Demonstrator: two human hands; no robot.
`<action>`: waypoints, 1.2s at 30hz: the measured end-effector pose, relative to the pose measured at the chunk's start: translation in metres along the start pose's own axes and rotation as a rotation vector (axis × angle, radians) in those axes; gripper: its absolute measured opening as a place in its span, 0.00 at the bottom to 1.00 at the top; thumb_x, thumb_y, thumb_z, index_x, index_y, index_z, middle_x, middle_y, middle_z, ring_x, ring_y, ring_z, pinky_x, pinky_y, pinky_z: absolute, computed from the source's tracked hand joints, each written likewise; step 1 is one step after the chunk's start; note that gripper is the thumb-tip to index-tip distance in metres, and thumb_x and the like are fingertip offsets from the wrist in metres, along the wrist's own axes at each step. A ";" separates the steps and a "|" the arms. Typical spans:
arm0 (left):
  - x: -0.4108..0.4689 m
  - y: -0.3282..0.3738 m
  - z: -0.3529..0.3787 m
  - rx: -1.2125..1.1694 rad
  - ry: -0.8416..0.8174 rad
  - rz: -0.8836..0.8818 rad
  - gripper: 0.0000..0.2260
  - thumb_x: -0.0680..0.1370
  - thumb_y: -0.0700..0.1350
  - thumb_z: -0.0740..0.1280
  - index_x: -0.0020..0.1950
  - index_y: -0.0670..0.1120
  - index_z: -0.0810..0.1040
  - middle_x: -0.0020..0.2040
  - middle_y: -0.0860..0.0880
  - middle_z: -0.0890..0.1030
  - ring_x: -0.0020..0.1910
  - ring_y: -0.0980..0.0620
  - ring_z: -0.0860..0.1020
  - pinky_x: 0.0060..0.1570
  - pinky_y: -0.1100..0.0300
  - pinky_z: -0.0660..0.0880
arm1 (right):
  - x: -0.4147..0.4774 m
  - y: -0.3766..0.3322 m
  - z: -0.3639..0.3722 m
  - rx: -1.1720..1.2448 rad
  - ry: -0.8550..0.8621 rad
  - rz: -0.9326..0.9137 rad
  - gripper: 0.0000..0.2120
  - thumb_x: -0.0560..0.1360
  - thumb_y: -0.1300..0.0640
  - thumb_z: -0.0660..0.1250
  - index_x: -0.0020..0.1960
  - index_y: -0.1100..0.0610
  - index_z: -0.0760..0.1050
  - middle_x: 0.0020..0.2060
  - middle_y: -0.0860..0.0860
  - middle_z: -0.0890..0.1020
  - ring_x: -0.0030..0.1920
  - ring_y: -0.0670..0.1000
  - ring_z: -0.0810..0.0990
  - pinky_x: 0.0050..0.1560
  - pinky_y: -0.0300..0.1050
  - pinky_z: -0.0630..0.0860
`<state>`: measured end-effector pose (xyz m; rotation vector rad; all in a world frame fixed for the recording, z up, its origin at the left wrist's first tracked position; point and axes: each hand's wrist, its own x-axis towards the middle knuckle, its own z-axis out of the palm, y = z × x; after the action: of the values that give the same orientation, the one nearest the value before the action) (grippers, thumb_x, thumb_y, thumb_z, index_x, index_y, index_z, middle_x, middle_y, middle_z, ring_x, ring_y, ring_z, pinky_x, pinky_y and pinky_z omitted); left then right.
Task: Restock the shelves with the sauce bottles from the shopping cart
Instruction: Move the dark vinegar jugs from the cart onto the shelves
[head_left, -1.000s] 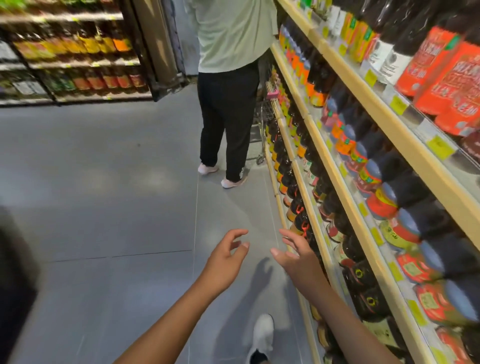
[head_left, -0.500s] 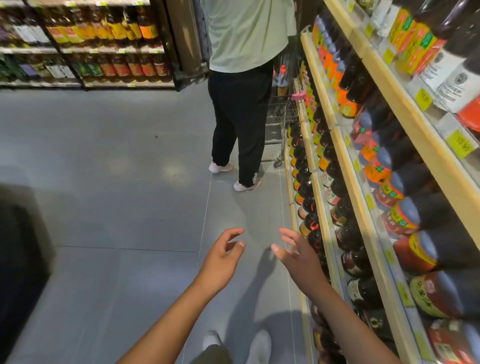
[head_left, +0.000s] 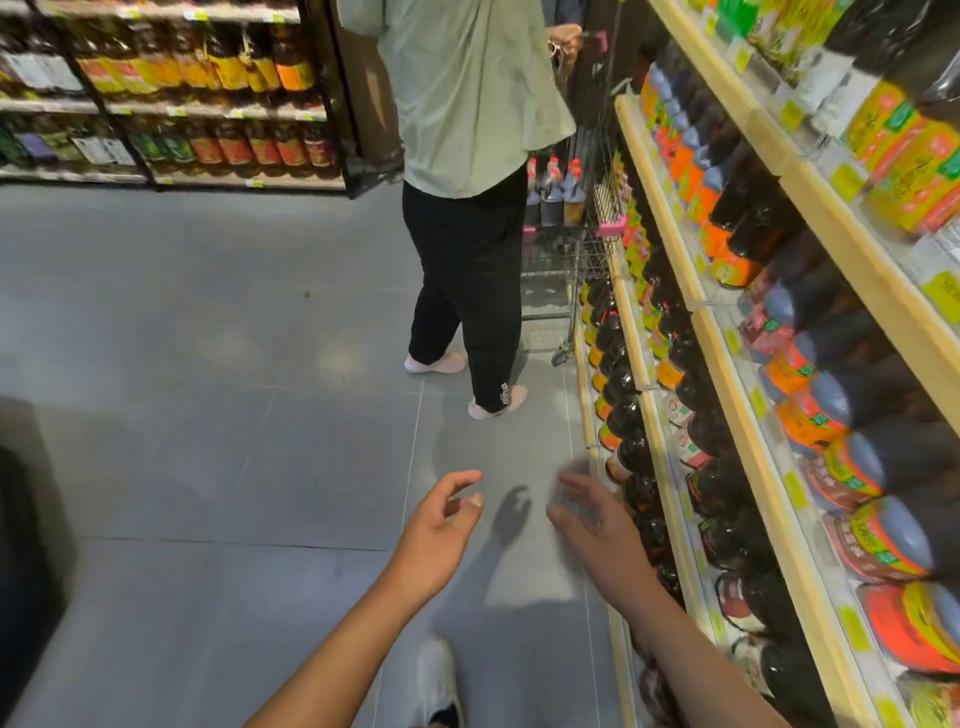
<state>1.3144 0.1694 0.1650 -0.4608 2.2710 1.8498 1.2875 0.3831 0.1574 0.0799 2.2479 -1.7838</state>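
Both hands reach forward over the grey tiled floor (head_left: 208, 364), apart from each other and holding nothing. The left hand (head_left: 439, 535) has its fingers loosely curled, thumb and forefinger parted. The right hand (head_left: 597, 530) is spread with relaxed fingers, its fingertips blurred. It hangs just beside the lowest tier of the light wooden shelves (head_left: 737, 395), which run along its right side, packed with dark glass bottles with orange, red and yellow labels (head_left: 636, 488).

Well ahead of both hands, against the same shelving, stands the silver wire shopping cart with pink corner trims (head_left: 558, 260). In it, upright, are the dark sauce bottles with red caps (head_left: 551, 192). A person in a pale green shirt and black trousers (head_left: 467, 156) stands between the hands and the cart, just beside the cart, back to the camera.

Far ahead and left of the left hand is a black metal rack of amber bottles (head_left: 156, 109). Below the hands, a white shoe (head_left: 436, 680) rests on the floor.
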 end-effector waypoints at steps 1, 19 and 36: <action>0.010 0.003 -0.006 -0.002 -0.007 0.002 0.11 0.83 0.45 0.64 0.61 0.60 0.76 0.60 0.59 0.79 0.58 0.60 0.77 0.58 0.64 0.72 | 0.008 -0.004 0.004 0.000 0.016 -0.001 0.18 0.74 0.48 0.74 0.61 0.42 0.75 0.62 0.42 0.77 0.64 0.40 0.75 0.63 0.39 0.72; 0.177 0.047 -0.031 0.000 -0.166 0.011 0.11 0.84 0.40 0.63 0.60 0.55 0.75 0.55 0.56 0.80 0.42 0.70 0.78 0.40 0.72 0.73 | 0.150 -0.038 0.014 -0.023 0.122 0.068 0.20 0.73 0.44 0.72 0.64 0.42 0.75 0.63 0.43 0.77 0.65 0.40 0.75 0.63 0.44 0.76; 0.443 0.160 0.027 -0.016 -0.041 -0.053 0.10 0.83 0.44 0.64 0.61 0.58 0.77 0.52 0.57 0.80 0.45 0.60 0.77 0.50 0.59 0.74 | 0.448 -0.100 -0.078 0.000 0.026 0.061 0.14 0.78 0.54 0.70 0.63 0.43 0.75 0.60 0.38 0.77 0.61 0.33 0.74 0.60 0.39 0.73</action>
<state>0.8425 0.1682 0.1623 -0.4760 2.1981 1.8359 0.8223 0.3790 0.1589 0.1705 2.2389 -1.7609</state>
